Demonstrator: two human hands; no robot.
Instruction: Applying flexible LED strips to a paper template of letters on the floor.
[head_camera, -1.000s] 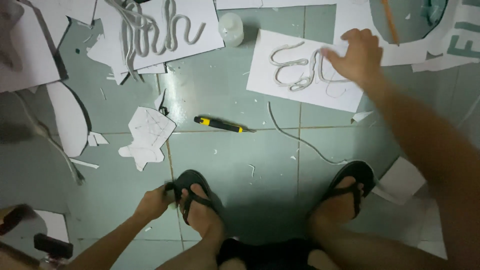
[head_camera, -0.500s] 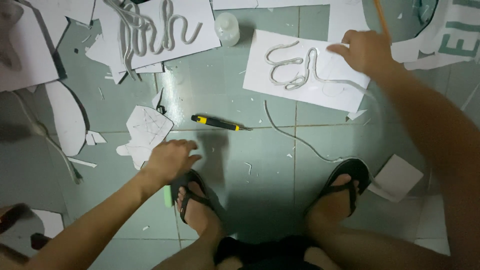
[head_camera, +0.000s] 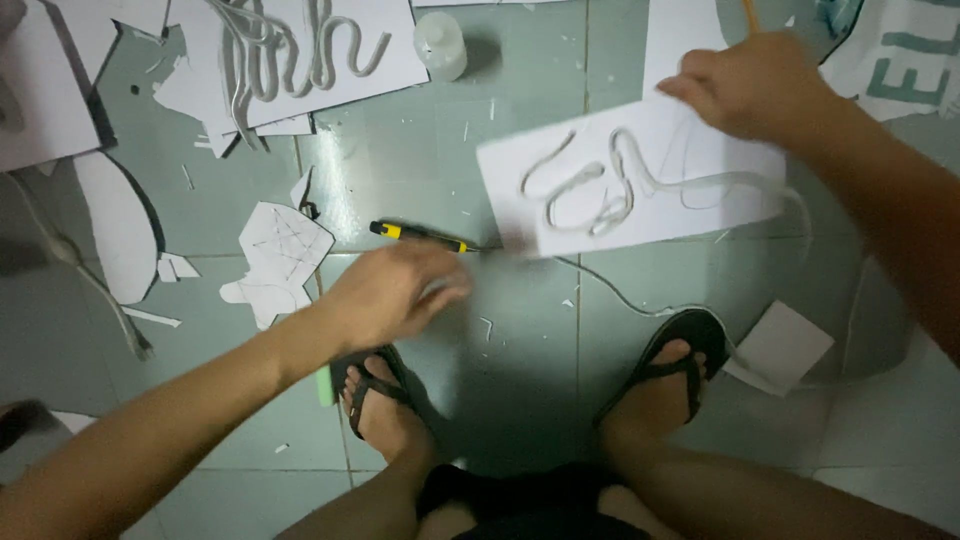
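My right hand (head_camera: 752, 88) grips the top right edge of a white board (head_camera: 640, 180) with a looping white tube shape on it, lifted off the green tiled floor (head_camera: 500, 350) and blurred. A thin wire trails from the board toward my right foot. My left hand (head_camera: 395, 292) reaches forward with loose fingers, holding nothing, just below a yellow and black utility knife (head_camera: 420, 236) lying on the floor.
A second white board with curved tubing (head_camera: 300, 55) lies at the top left, a small clear bottle (head_camera: 440, 42) beside it. White cut-out scraps (head_camera: 280, 260) lie left of the knife. My sandalled feet (head_camera: 385, 400) stand below. A white square piece (head_camera: 785, 345) lies at the right.
My right hand has lifted the board with tubing and pulled it toward me. My left hand has risen from my left foot and moved forward to the knife.
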